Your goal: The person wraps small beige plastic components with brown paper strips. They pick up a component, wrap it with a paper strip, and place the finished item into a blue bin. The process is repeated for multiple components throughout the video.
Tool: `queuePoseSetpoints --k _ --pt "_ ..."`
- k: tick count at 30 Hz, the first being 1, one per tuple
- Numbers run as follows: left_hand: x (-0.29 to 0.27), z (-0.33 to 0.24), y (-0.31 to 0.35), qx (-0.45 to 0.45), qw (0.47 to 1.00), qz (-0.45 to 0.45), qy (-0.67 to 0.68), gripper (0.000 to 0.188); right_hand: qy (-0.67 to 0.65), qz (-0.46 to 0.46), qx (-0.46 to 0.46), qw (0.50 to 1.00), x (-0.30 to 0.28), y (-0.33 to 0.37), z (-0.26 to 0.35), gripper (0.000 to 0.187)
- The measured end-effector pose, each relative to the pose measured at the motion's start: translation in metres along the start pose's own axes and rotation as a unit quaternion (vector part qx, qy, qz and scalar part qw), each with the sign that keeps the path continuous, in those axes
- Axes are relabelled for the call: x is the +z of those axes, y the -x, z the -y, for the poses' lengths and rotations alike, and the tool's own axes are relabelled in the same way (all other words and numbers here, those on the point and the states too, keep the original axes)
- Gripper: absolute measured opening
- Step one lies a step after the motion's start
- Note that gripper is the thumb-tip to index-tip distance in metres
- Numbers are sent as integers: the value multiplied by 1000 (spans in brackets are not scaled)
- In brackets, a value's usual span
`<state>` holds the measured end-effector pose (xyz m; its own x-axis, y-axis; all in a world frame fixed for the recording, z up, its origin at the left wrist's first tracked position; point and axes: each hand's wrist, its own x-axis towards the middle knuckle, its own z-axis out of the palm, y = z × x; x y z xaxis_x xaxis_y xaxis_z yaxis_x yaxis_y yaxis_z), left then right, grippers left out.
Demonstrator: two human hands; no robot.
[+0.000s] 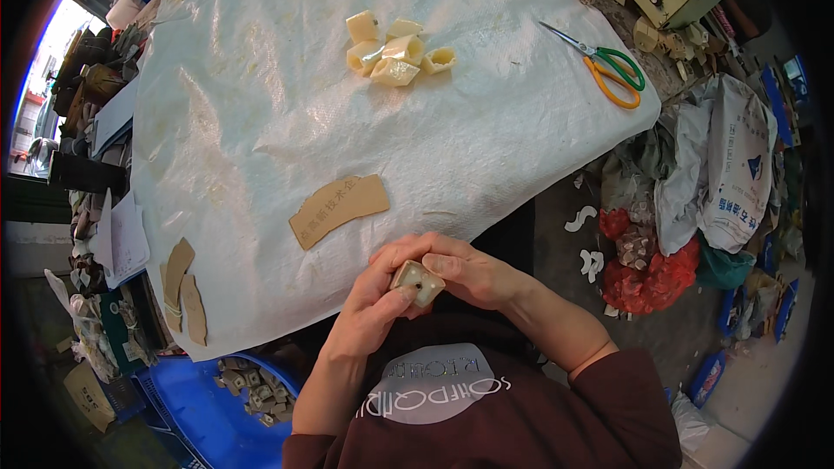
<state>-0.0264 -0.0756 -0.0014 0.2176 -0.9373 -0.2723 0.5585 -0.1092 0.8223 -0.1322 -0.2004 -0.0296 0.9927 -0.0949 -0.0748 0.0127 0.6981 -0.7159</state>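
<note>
Close to my body, in front of the table's near edge, both hands grip a small squarish block (pixel 419 283) with a pale cream end face and a dark hole in its middle. My left hand (pixel 369 300) has its thumb pressed on the block's lower left side. Fingers of my right hand (pixel 476 274) close round the other side, its thumb at the upper edge. How the fingers lie underneath is hidden. Just beyond my hands, a curved piece of brown cardboard (pixel 339 210) lies flat on the white sheet (pixel 261 122) covering the table.
Several glossy cream hollow pieces (pixel 401 49) are heaped farther back. Scissors (pixel 608 69) with green and orange handles lie at the right. Cardboard strips (pixel 192 308) rest at the left edge. Below, a blue bin (pixel 204 421) holds small grey-brown blocks (pixel 259 389). Plastic bags (pixel 708 165) crowd the right.
</note>
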Motion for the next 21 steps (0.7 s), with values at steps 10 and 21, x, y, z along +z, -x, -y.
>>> queuePoseSetpoints --k 10,21 --pt "1 4 -2 -1 1000 -9 -24 35 207 -46 -111 971 3 5 -7 29" --pt "23 19 -3 81 988 -134 7 45 213 -80 -193 955 12 -1 -25 41"
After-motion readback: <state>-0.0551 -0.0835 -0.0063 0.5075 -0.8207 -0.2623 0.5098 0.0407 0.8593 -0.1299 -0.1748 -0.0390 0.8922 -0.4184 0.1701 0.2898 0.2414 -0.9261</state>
